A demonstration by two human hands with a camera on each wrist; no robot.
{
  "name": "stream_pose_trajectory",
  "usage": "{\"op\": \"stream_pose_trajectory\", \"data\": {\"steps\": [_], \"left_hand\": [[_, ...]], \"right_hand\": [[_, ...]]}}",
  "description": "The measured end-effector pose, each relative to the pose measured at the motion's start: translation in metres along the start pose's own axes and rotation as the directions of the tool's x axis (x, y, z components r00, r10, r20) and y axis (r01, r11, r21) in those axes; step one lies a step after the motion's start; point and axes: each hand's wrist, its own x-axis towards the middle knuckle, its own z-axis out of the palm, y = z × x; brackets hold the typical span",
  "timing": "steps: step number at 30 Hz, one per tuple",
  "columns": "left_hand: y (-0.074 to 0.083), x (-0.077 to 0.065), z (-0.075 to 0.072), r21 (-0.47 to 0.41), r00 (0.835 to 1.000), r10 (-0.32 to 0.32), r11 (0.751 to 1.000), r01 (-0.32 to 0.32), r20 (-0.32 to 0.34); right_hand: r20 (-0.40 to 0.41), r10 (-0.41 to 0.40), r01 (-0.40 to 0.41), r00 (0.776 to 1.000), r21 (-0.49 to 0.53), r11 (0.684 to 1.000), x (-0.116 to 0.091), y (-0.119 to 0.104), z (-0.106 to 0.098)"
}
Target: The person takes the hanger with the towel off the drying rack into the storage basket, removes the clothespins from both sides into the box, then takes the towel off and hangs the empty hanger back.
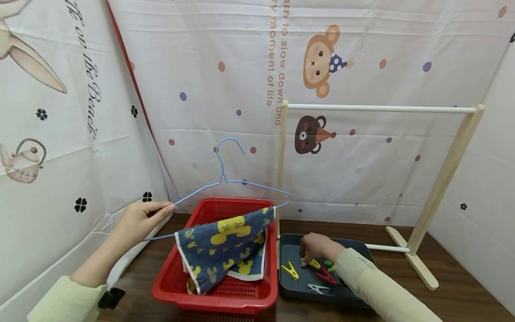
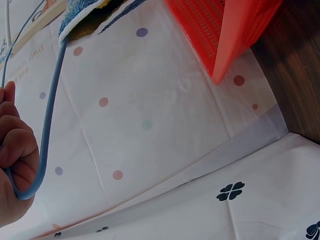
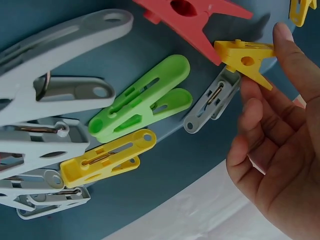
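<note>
My left hand pinches the left arm of a blue wire hanger with thumb and fingers. Over the hanger's lower bar drapes a navy towel with yellow cartoon patterns and white edging, just above and partly inside a red basket. My right hand is down in a dark tray of clothespins. In the right wrist view, its thumb and fingers pinch the handle end of a yellow clothespin. A red clothespin lies against that one.
Around them in the tray lie a green clothespin, another yellow clothespin and several grey ones. Behind the tray stands a wooden rack with a white top rail and a splayed foot. Printed cloth hangs behind the brown table.
</note>
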Motion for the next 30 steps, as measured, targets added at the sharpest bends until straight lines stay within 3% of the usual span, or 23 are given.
{"op": "stream_pose_trajectory", "data": {"steps": [21, 30], "left_hand": [[0.002, 0.0, 0.0, 0.005, 1.0, -0.015, 1.0, 0.015, 0.01], [0.002, -0.001, 0.001, 0.002, 1.0, 0.007, 1.0, -0.007, -0.015]], "right_hand": [[-0.033, 0.017, -0.017, 0.999, -0.008, 1.0, -0.001, -0.004, 0.003], [-0.096, -0.102, 0.103, 0.99, 0.006, 0.995, -0.017, -0.018, -0.022]]}}
